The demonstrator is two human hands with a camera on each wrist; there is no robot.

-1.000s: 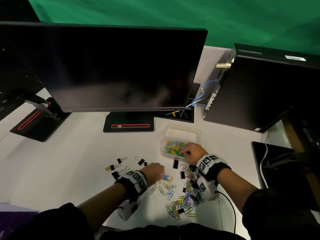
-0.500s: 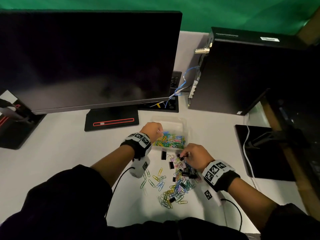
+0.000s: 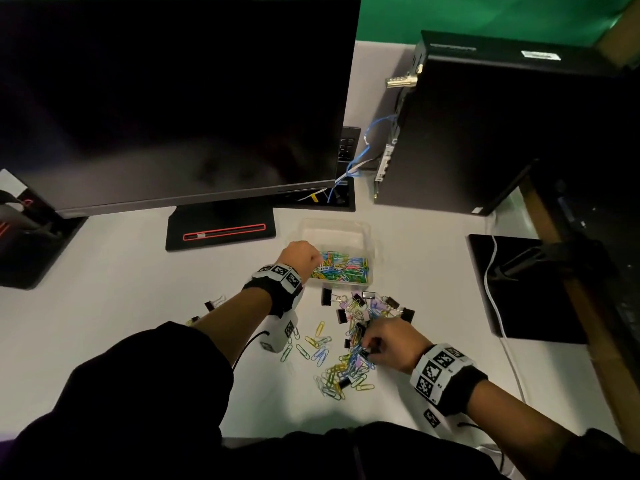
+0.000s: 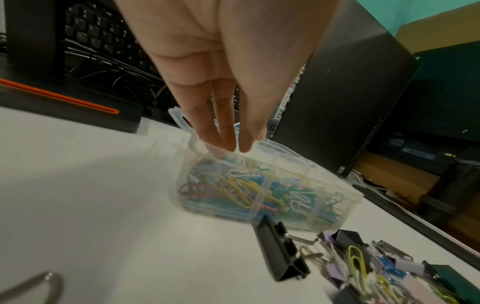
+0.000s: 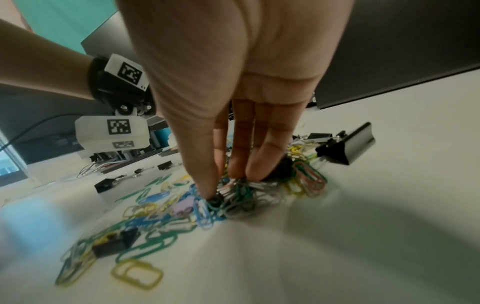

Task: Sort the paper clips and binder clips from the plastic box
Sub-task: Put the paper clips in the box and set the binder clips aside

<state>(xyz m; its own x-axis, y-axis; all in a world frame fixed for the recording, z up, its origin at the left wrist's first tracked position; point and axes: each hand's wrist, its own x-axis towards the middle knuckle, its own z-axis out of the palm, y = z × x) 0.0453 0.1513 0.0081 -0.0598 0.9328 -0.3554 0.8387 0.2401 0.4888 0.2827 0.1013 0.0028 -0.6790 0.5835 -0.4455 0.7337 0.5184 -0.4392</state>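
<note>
A clear plastic box [image 3: 367, 237] holds colourful paper clips [image 3: 341, 270]. My left hand [image 3: 311, 259] hangs over its left end; in the left wrist view its straight fingers [image 4: 207, 131] point down at the box rim [image 4: 283, 151], nothing plainly between them. A mixed pile of paper clips [image 3: 348, 370] and black binder clips [image 3: 326, 296] lies in front of the box. My right hand [image 3: 370, 348] reaches into the pile, and thumb and fingers pinch a small black binder clip [image 5: 217, 200]. More binder clips [image 3: 213, 302] lie to the left, partly behind my forearm.
A large monitor [image 3: 173, 98] on a black base [image 3: 221, 230] stands behind the box. A black computer tower [image 3: 502, 133] is at the back right. A black pad [image 3: 540, 306] crossed by a white cable [image 3: 490, 289] lies to the right.
My left hand went from the table pile up to the box's left end. My right hand left the box and came back into the pile, now pinching a binder clip.
</note>
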